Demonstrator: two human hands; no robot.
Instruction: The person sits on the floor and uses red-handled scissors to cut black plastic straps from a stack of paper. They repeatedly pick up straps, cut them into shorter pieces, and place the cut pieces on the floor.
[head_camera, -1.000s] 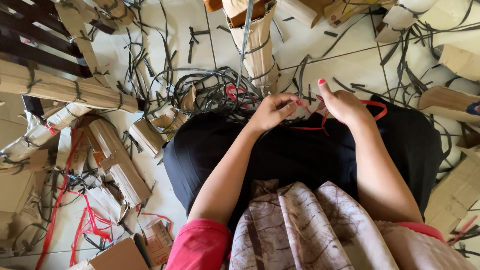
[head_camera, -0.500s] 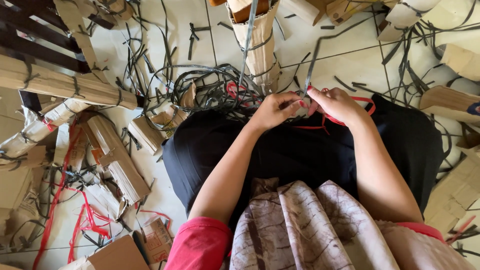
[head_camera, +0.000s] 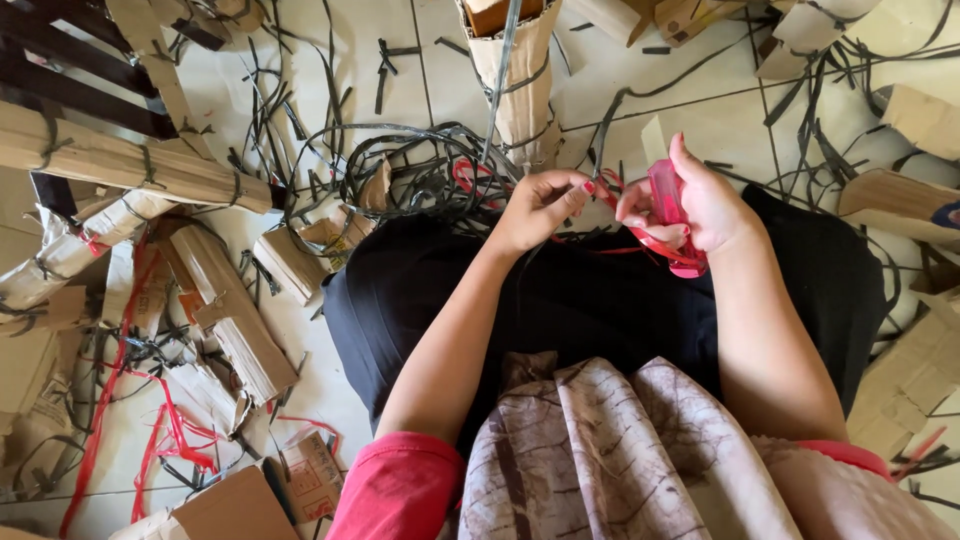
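My right hand (head_camera: 700, 205) grips a pink utility knife (head_camera: 670, 215) upright over my black-skirted lap (head_camera: 600, 300). My left hand (head_camera: 540, 205) pinches a thin strap, red where it runs toward the knife (head_camera: 640, 240). Both hands sit close together at the front of my knees. Just beyond them lies a tangle of black plastic straps (head_camera: 420, 180) on the tiled floor. A tall brown cardboard bundle (head_camera: 520, 80) bound with straps stands right behind the tangle.
Flattened and rolled cardboard bundles (head_camera: 130, 170) lie at the left, more cardboard pieces (head_camera: 920, 120) at the right. Loose black strap offcuts (head_camera: 300, 110) and red straps (head_camera: 110, 400) litter the white tiles. A dark slatted pallet (head_camera: 60, 60) is at the top left.
My right hand has lifted off my lap and turned, bringing the pink knife up into view. The left hand stays pinching the strap, now pulled a bit higher.
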